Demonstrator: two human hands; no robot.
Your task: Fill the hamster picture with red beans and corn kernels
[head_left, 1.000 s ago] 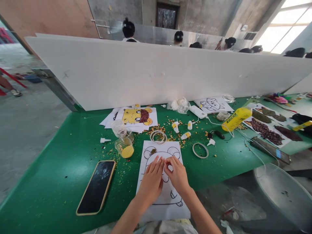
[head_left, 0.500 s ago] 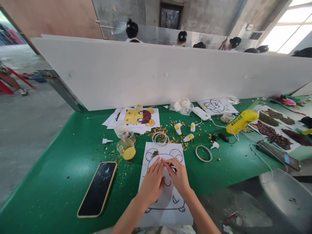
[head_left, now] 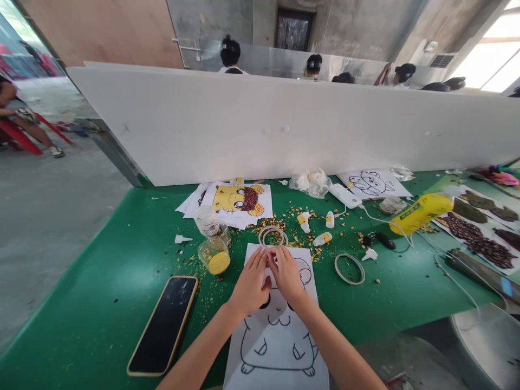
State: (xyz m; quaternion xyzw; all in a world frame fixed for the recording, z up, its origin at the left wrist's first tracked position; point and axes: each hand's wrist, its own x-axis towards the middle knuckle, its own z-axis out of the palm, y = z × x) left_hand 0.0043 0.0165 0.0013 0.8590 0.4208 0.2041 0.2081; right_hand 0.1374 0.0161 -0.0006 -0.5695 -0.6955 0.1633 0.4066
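A sheet with a line drawing of a cartoon animal [head_left: 280, 346] lies in front of me. My left hand [head_left: 251, 281] is over its upper part, fingers stretched forward and thumb apart. Beside it, my right hand [head_left: 286, 273] has its fingers bent and pinched at the tips, close against the left fingertips. Whatever lies between the fingertips is hidden. Both hands cover the drawing's left ear and the top of its head. Just beyond the fingertips lie pale rings [head_left: 273, 236], near scattered seeds and grains [head_left: 294, 216].
A phone [head_left: 164, 325] lies at left, with clear jars [head_left: 215, 254] beyond it. Small glue bottles [head_left: 323, 239], a loose ring [head_left: 350, 269], a yellow bottle [head_left: 422, 213] and cables are at right. A coloured hamster picture [head_left: 239, 199] lies before the white partition [head_left: 264, 124].
Both hands have moved up the sheet, from the animal's face to its head and left ear. The small greenish pile seen on that ear is now covered. The view has shifted slightly.
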